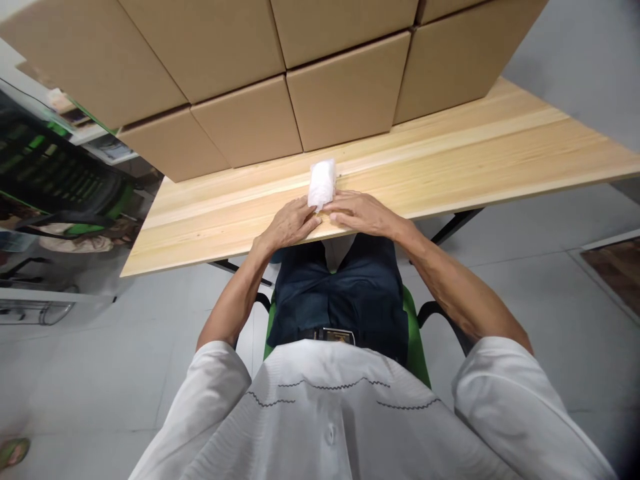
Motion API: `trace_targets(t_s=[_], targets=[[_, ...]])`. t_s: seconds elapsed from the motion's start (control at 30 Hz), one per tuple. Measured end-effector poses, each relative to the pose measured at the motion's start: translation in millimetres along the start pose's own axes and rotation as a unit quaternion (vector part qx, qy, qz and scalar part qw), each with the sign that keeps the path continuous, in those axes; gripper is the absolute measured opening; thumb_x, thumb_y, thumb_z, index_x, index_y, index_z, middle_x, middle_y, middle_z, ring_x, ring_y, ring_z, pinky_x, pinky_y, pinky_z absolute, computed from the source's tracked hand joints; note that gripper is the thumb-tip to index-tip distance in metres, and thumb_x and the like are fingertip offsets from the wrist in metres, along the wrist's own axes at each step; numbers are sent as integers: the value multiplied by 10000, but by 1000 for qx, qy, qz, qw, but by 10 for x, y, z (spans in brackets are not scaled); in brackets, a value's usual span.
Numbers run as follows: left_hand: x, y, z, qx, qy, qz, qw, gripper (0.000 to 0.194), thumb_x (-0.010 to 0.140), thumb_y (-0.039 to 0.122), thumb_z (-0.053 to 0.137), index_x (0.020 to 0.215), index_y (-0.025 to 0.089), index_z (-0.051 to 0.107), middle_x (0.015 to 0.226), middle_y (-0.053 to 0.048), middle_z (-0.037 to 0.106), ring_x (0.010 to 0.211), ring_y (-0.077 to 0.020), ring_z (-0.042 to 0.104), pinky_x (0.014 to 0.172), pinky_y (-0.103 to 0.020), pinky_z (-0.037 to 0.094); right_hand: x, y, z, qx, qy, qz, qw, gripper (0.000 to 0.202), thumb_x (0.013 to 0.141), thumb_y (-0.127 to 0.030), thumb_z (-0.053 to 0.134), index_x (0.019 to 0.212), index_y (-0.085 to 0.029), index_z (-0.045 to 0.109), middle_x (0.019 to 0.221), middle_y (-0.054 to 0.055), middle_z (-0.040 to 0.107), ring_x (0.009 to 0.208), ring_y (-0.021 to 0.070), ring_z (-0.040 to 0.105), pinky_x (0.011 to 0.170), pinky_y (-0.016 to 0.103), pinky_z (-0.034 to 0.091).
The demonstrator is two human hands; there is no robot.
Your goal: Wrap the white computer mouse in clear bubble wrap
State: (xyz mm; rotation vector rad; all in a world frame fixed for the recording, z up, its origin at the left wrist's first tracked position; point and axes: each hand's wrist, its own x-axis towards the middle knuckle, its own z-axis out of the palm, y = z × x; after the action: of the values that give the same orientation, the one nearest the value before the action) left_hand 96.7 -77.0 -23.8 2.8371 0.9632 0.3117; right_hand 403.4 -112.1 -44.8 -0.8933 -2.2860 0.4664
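A small white wrapped packet (322, 184) lies on the wooden table (450, 167), near its front edge; what is inside cannot be made out. My left hand (290, 223) rests on the tabletop at the packet's lower left, fingers stretched out and close to its end. From the other side, my right hand (363, 212) lies with its fingers extended towards the packet's lower right corner. Both hands look flat rather than wrapped around the packet. Whether the fingertips touch its edges is hard to tell.
Several brown cardboard boxes (345, 93) stand stacked along the table's far side, just beyond the packet. A green chair (417, 340) with black armrests is under me. To the left are a dark mesh chair (45, 160) and shelves with assorted items.
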Motion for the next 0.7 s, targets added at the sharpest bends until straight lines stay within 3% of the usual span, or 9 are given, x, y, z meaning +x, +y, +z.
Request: trace_targets(t_s=[0.07, 0.1, 0.17, 0.27, 0.37, 0.5, 0.7], targets=[[-3, 6, 1, 10, -5, -4, 1000, 494, 1318, 498, 521, 1427, 162, 866, 1566, -282, 845, 1491, -456, 804, 1312, -630, 665, -22, 4, -29, 1, 101, 61, 993, 526, 1272, -512, 555, 1379, -249, 997, 1407, 122, 989, 1346, 392, 911, 1270, 570, 697], [-5, 7, 0, 13, -6, -4, 1000, 496, 1318, 508, 519, 1399, 164, 867, 1531, -280, 848, 1460, -456, 808, 1293, -629, 670, -4, 8, -42, -5, 149, 78, 986, 562, 1292, -547, 528, 1384, -251, 997, 1399, 119, 992, 1331, 381, 923, 1271, 558, 705], [-12, 2, 1, 12, -1, -2, 1000, 520, 1326, 541, 504, 1373, 171, 866, 1464, -271, 849, 1419, -451, 810, 1266, -621, 676, 94, 20, -51, -21, 197, 59, 978, 631, 1309, -649, 523, 1544, -254, 956, 1616, 131, 936, 1517, 394, 877, 1391, 589, 657], [-18, -25, 16, -2, 12, -3, 1000, 570, 1337, 609, 479, 1361, 189, 863, 1356, -246, 848, 1346, -433, 820, 1229, -605, 682, 314, 57, 31, -48, 130, -17, 990, 753, 1285, -774, 601, 1825, -286, 796, 1963, 108, 701, 1885, 413, 602, 1590, 684, 461], [-20, -60, 37, -29, 21, 6, 999, 610, 1336, 668, 463, 1389, 199, 849, 1372, -239, 854, 1341, -424, 823, 1229, -608, 682, 434, 119, 209, -75, 46, -24, 996, 699, 1310, -666, 608, 1864, -266, 756, 2008, 128, 645, 1986, 413, 445, 1638, 726, 368], [-29, -61, 14, -77, 25, 24, 996, 625, 1319, 706, 481, 1444, 205, 832, 1487, -244, 867, 1417, -422, 814, 1284, -618, 664, 358, 184, 350, -81, 2, -11, 997, 718, 1279, -481, 649, 1947, -217, 655, 2037, 149, 598, 2024, 417, 352, 1642, 729, 370], [-48, 38, -124, -123, 12, -5, 992, 672, 1258, 772, 554, 1498, 226, 864, 1569, -218, 898, 1448, -422, 835, 1333, -638, 660, 292, 151, 292, -67, -25, -3, 997, 817, 1254, -452, 679, 2002, -149, 552, 2075, 216, 503, 2013, 468, 358, 1626, 767, 379]])
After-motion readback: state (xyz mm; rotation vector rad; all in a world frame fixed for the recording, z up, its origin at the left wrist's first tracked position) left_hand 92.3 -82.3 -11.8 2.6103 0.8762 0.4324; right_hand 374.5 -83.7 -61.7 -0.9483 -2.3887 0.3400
